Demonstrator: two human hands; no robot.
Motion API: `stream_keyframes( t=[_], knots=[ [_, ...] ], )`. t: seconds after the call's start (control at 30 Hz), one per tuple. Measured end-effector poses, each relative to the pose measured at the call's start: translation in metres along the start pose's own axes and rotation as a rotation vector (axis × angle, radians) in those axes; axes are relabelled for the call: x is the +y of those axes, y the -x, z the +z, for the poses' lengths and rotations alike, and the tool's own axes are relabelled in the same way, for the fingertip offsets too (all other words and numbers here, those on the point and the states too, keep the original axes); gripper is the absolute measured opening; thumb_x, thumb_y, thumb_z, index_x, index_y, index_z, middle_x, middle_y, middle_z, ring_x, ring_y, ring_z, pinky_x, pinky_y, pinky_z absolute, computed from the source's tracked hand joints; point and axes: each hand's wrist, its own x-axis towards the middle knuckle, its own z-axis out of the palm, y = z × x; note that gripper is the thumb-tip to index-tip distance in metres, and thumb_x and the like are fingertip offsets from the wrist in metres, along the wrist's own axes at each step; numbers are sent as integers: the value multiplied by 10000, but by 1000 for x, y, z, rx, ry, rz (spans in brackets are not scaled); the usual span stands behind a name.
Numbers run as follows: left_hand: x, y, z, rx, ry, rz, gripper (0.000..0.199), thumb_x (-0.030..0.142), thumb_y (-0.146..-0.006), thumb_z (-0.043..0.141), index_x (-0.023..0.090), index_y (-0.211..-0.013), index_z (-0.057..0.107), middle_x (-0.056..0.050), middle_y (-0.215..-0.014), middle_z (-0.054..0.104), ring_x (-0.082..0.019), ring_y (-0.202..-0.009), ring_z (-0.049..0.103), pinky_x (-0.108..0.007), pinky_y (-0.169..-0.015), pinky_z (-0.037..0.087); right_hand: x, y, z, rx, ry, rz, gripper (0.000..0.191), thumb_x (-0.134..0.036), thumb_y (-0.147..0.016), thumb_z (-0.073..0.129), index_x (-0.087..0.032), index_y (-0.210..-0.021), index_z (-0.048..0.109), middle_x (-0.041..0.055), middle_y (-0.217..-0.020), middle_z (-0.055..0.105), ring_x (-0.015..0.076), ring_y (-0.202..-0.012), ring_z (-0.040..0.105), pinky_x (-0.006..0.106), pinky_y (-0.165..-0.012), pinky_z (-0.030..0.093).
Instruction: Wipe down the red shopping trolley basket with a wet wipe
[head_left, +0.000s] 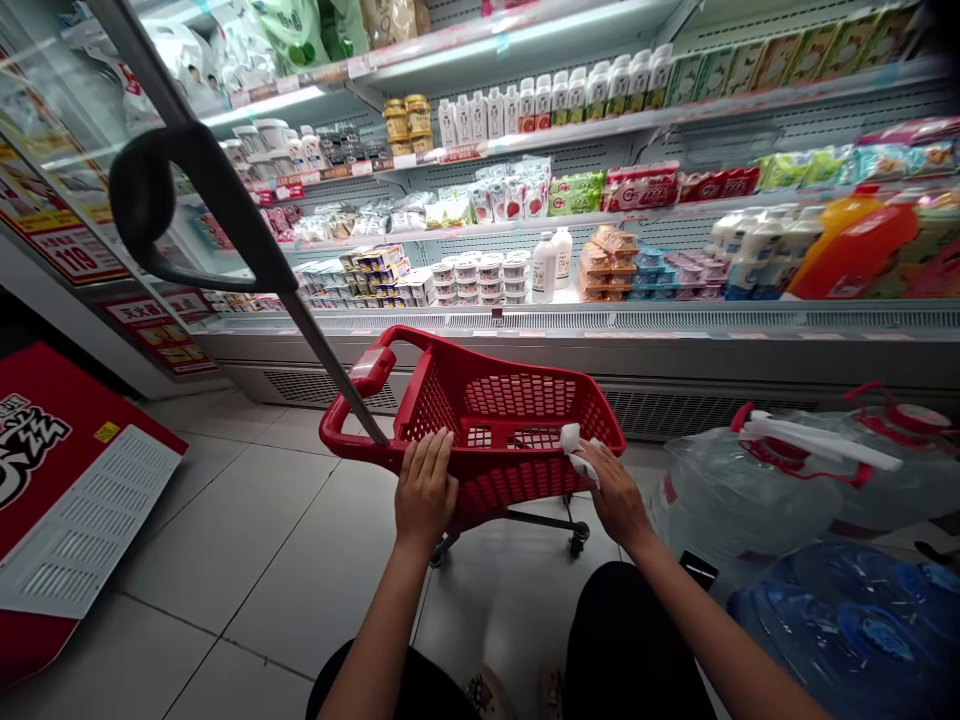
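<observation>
A small red shopping cart (517, 480) with perforated walls stands on the tiled floor in front of me, its basket holding nothing that I can make out. My left hand (426, 485) rests on the near rim at the cart's left part, fingers over the edge. At the right end of the same rim, my right hand (611, 490) has its fingers round a crumpled white cloth (579, 452), pressed against the rim. A grey pole (330, 355) with a black grip (217, 195) slants up to the left from beside the cart's red handle.
Behind the cart runs an open refrigerated shelf (487, 325) full of cartons, cups and bottles. Large clear water jugs (742, 490) and blue bottles (840, 620) stand at the right. A red cooler (97, 500) is at the left. My knees are below.
</observation>
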Motion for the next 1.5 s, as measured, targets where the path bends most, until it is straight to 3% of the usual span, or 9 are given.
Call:
stream_keyframes(
  t=[0.13, 0.4, 0.5, 0.7, 0.8, 1.03, 1.13, 1.37, 1.5],
  knots=[
    [9, 3, 2, -4, -8, -17, 733, 72, -871, 485, 196, -1587, 385, -73, -1538, 550, -257, -1441, 486, -472, -1280, 272, -23, -10, 18, 118, 31, 127, 544, -218, -1062, 357, -264, -1605, 359, 92, -1551, 523, 313, -1462, 450, 600, -1188, 410],
    [8, 3, 1, -39, -60, -19, 791, 90, -853, 509, 188, -1616, 324, -102, -1575, 501, -297, -1458, 465, -517, -1277, 254, -104, -55, 48, -41, 46, -72, 777, -35, -948, 361, -227, -1669, 144, 91, -1608, 445, 267, -1485, 419, 543, -1260, 324],
    [-1, 6, -3, -81, -85, 27, 778, 84, -860, 499, 194, -1612, 334, -91, -1607, 458, -280, -1484, 431, -484, -1287, 228, -86, -48, 39, -70, 71, -120, 785, -38, -940, 369, -248, -1667, 158, 79, -1608, 445, 262, -1466, 449, 554, -1285, 246],
    [-2, 13, -4, -39, -87, 4, 706, 81, -878, 485, 191, -1571, 404, -85, -1586, 489, -279, -1490, 422, -482, -1284, 224, 6, -7, -4, -16, 217, 37, 673, -165, -1010, 396, -263, -1654, 226, 94, -1579, 487, 300, -1418, 509, 619, -1270, 186],
    [7, 14, -1, -5, -69, -48, 689, 79, -868, 498, 180, -1546, 433, -101, -1557, 524, -296, -1475, 439, -508, -1282, 227, 10, -4, -5, 23, 242, 124, 643, -232, -1036, 398, -253, -1654, 222, 113, -1579, 485, 329, -1419, 501, 661, -1248, 188],
    [15, 10, 1, -17, -67, -71, 687, 93, -841, 531, 162, -1521, 457, -121, -1545, 533, -321, -1467, 443, -526, -1276, 227, -117, -55, 54, -138, 46, -76, 775, -116, -958, 405, -194, -1671, 111, 90, -1631, 415, 265, -1528, 337, 533, -1285, 209],
    [7, 12, 1, -37, -80, -51, 686, 89, -842, 524, 161, -1522, 463, -111, -1546, 535, -305, -1477, 433, -508, -1281, 217, -145, -70, 61, -164, -16, -139, 772, -127, -944, 437, -196, -1664, 168, 73, -1641, 402, 244, -1523, 342, 493, -1288, 222],
    [-13, 20, -3, -54, -94, 11, 639, 102, -887, 504, 164, -1522, 474, -91, -1577, 502, -283, -1512, 381, -471, -1300, 167, -37, -32, 21, -130, 146, -87, 665, -114, -968, 409, -239, -1617, 340, 58, -1535, 550, 242, -1409, 508, 522, -1288, 188],
    [-7, 20, 0, -14, -66, -40, 631, 104, -866, 520, 165, -1494, 502, -108, -1526, 555, -304, -1502, 394, -511, -1293, 181, 16, -10, 6, -28, 219, 116, 523, -227, -1037, 369, -190, -1552, 453, 112, -1433, 638, 286, -1333, 577, 579, -1242, 258]
  ],
)
